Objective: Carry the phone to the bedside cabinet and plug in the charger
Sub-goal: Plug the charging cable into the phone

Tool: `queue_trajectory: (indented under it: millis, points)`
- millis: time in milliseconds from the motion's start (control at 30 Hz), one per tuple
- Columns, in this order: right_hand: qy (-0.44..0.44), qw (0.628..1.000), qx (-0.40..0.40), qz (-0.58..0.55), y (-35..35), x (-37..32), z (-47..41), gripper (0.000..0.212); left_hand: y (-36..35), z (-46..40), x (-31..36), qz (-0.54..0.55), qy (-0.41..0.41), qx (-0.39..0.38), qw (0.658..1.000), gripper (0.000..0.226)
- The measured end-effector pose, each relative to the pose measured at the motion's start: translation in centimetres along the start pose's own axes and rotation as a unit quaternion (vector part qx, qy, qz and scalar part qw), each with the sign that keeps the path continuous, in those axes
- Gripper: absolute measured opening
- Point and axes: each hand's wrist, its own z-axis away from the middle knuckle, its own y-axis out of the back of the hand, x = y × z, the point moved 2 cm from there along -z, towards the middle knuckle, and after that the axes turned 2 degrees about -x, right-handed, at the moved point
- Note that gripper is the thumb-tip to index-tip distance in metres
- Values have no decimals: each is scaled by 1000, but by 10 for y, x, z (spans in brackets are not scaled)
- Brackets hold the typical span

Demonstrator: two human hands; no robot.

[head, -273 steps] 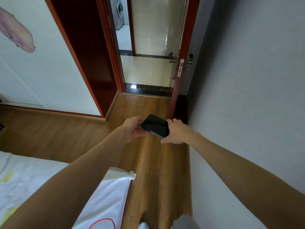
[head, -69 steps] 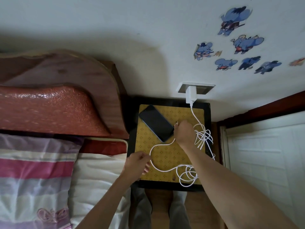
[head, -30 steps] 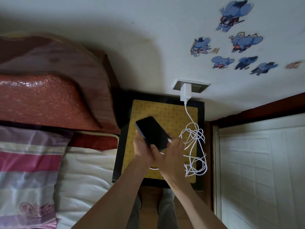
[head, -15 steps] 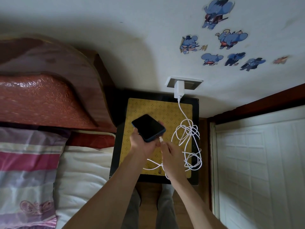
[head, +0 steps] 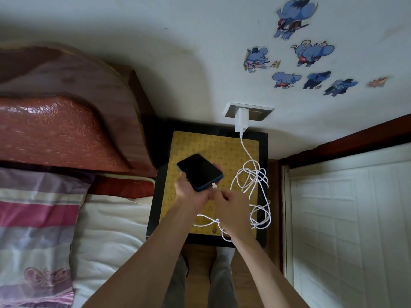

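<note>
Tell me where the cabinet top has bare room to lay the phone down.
The yellow cabinet top is bare along its back-left, between the headboard-side edge and the cable. The right side and front are crowded with cable loops. The left hand holds the phone.

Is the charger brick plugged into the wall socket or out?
In. The white charger brick sits in the wall socket, its cable trailing down to the cabinet.

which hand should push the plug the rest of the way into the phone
Right. The right hand already pinches the cable plug at the phone's bottom edge, while the left hand grips the phone above the bedside cabinet.
</note>
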Motion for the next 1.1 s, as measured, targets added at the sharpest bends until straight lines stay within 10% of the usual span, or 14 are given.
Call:
queue_trajectory:
  millis: [1100]
  points:
    - [-186, 976, -109, -38, 7, -5, -24, 31, 13, -5, 0, -65, -11, 50, 997, 61]
